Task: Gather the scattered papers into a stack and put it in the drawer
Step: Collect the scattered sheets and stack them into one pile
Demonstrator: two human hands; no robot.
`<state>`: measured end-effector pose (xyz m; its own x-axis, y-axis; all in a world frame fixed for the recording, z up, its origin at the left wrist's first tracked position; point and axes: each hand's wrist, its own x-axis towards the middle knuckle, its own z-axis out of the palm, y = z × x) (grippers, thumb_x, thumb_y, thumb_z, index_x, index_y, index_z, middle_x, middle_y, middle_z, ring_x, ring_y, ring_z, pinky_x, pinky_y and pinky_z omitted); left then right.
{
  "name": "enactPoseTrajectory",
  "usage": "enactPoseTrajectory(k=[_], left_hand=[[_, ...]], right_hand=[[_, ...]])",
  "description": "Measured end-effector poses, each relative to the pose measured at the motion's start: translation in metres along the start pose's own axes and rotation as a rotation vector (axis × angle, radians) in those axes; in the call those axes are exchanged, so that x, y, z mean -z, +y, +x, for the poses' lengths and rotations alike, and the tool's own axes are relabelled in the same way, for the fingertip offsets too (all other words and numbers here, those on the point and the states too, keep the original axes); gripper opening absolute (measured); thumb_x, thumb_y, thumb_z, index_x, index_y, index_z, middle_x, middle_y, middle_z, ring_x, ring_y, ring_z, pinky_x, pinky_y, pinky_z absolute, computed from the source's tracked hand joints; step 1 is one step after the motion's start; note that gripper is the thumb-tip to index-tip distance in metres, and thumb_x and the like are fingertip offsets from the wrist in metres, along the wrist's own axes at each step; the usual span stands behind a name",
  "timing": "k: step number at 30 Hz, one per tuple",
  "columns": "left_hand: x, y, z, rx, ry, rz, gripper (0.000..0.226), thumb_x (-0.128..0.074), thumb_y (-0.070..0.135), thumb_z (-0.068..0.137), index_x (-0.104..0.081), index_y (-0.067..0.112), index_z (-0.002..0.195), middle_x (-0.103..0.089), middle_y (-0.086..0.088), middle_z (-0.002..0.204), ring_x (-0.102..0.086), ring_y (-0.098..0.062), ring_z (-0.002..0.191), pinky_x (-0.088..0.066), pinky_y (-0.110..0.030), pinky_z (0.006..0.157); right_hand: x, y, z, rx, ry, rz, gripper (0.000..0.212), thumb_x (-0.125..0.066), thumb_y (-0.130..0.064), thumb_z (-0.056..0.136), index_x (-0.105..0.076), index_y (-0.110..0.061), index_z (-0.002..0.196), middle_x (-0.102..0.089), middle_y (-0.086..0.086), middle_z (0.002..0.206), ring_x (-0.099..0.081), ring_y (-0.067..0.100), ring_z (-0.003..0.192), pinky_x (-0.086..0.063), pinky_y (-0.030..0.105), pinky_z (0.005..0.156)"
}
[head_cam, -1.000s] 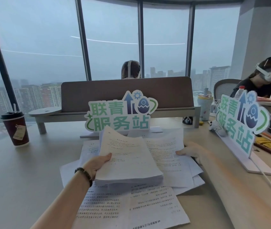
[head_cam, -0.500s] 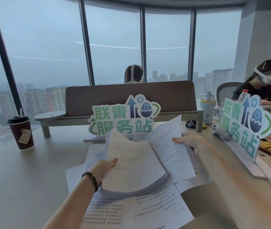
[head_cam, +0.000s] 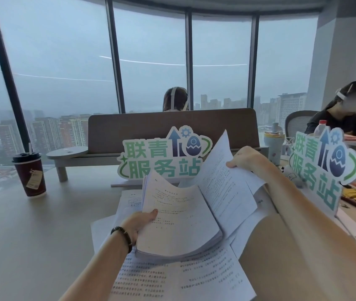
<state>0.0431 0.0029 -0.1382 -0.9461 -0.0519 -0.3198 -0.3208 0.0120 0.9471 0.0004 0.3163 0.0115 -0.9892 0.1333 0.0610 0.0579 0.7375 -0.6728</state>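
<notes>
Resting in the left hand is a thick stack of papers, held above the desk near the middle, its far edge tipped up; the thumb lies on the top page and the fingers are hidden under the stack. Just right of it, the right hand pinches the far edge of a single sheet, raised and curved, whose near edge meets the right side of the stack. Loose printed pages lie spread on the desk beneath both, some running to the near edge of view. A dark bead bracelet circles the left wrist. Beyond the papers stands a green and white sign in front of a brown desk divider; a second such sign stands to the right. A dark red coffee cup with a black lid sits far left on the desk. Two people wearing headsets sit beyond, one behind the divider and one at far right
</notes>
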Motion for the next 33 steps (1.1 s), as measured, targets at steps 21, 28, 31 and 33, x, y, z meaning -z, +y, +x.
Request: enactPoseTrajectory(k=[21, 28, 31, 33], left_hand=[[0.004, 0.007, -0.006, -0.058, -0.147, -0.246, 0.037, -0.049, 0.035, 0.101, -0.066, 0.005, 0.112, -0.076, -0.019, 0.095, -0.074, -0.031, 0.08, -0.062, -0.04, 0.074], [-0.001, 0.01, -0.006, -0.156, -0.191, -0.307, 0.034, -0.053, 0.036, 0.097, -0.064, 0.013, 0.119, -0.075, -0.011, 0.106, -0.074, -0.024, 0.088, -0.062, -0.032, 0.067], [0.0, 0.003, -0.003, -0.138, -0.165, -0.246, 0.047, -0.067, 0.025, 0.085, -0.06, 0.006, 0.129, -0.068, -0.019, 0.122, -0.066, -0.035, 0.111, -0.054, -0.048, 0.096], [0.002, -0.001, 0.001, -0.085, -0.15, -0.236, 0.038, -0.065, 0.017, 0.091, -0.061, 0.004, 0.126, -0.066, -0.025, 0.123, -0.061, -0.043, 0.117, -0.043, -0.059, 0.105]], right_hand=[[0.009, -0.016, -0.028, 0.119, -0.144, 0.712, 0.008, -0.064, -0.007, 0.093, -0.071, -0.002, 0.093, -0.073, 0.02, 0.084, -0.072, 0.031, 0.069, -0.058, 0.045, 0.068], [-0.074, 0.055, -0.014, -0.187, -0.174, 0.662, 0.024, -0.073, 0.0, 0.084, -0.067, 0.005, 0.107, -0.073, 0.024, 0.097, -0.071, 0.039, 0.09, -0.055, 0.058, 0.088], [-0.093, 0.068, -0.014, -0.224, -0.163, 0.686, 0.01, -0.071, -0.005, 0.089, -0.061, -0.002, 0.086, -0.072, 0.024, 0.096, -0.07, 0.039, 0.093, -0.053, 0.059, 0.092], [-0.1, 0.071, -0.015, -0.221, -0.149, 0.673, 0.014, -0.07, -0.007, 0.09, -0.059, -0.005, 0.082, -0.073, 0.023, 0.099, -0.071, 0.039, 0.094, -0.053, 0.059, 0.092]])
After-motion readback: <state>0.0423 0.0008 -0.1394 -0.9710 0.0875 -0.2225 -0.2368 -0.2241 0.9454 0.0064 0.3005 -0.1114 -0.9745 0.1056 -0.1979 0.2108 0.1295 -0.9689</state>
